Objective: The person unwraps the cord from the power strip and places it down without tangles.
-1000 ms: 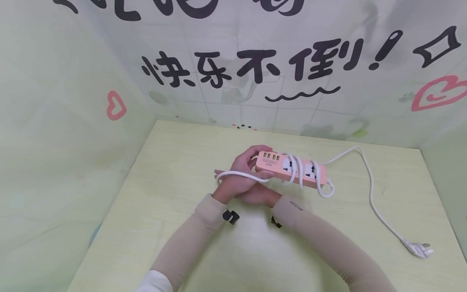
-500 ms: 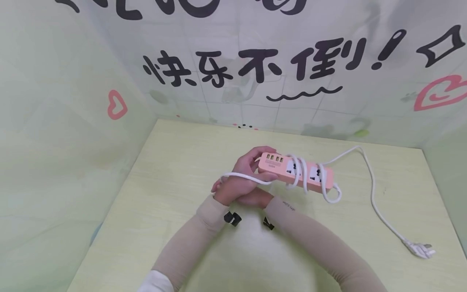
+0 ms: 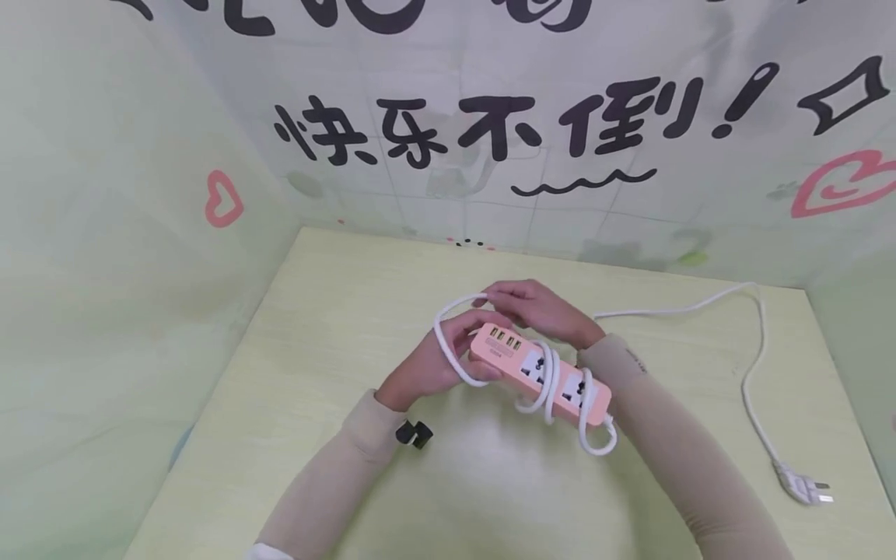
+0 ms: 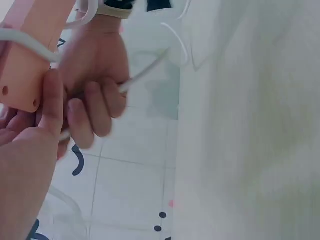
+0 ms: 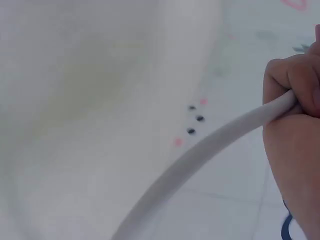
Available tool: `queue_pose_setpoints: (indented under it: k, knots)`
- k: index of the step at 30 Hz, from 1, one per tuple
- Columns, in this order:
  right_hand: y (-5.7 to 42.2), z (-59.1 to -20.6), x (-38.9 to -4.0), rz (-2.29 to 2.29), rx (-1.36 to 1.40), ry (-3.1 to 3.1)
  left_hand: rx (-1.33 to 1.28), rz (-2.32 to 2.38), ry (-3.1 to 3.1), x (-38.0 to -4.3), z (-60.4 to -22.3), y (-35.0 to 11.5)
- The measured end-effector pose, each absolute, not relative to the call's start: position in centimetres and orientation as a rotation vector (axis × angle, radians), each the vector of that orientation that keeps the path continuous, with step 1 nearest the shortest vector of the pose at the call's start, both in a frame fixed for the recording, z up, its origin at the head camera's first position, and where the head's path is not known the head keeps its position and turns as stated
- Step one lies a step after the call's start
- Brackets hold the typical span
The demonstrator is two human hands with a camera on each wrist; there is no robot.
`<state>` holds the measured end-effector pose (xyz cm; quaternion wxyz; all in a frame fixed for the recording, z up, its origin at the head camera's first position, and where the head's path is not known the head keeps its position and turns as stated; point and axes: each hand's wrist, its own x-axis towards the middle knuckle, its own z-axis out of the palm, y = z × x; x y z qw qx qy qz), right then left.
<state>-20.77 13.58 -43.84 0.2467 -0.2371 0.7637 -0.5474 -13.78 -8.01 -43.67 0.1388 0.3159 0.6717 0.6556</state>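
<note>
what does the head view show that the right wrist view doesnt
Only the head view shows the pink power strip with cord loops wound round it, the left hand holding its USB end, the plug lying on the table, and the wall lettering.

Only the right wrist view shows up close the fingers curled round the cord.

Both show the right hand gripping the white cord.

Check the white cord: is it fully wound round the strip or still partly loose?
Partly loose. Several loops of the cord circle the strip, but a long stretch runs across the table to the plug.
</note>
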Motion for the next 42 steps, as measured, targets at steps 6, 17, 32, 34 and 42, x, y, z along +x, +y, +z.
queue_pose_setpoints:
  k: [6,17,32,34,42]
  knots:
    - [14.5,-38.4,-20.2,-1.387,-0.626,2.312,0.844,1.823,2.065,-14.1,-44.4,-9.1]
    - [15.8,-34.7,-17.1,-1.217,-1.137,2.546,0.395,2.161,2.203,-16.4,-45.7,-10.9]
    - [16.7,-41.3,-16.9,-0.875,-0.857,2.421,0.597,2.363,2.140,-16.1,-42.0,-11.3]
    - [17.6,-42.1,-17.5,-0.978,-0.804,2.451,0.609,2.331,2.120,-15.7,-41.6,-11.2]
    - [18.5,-42.1,-20.9,-1.151,-0.651,2.637,0.617,2.169,2.083,-14.9,-41.8,-11.6]
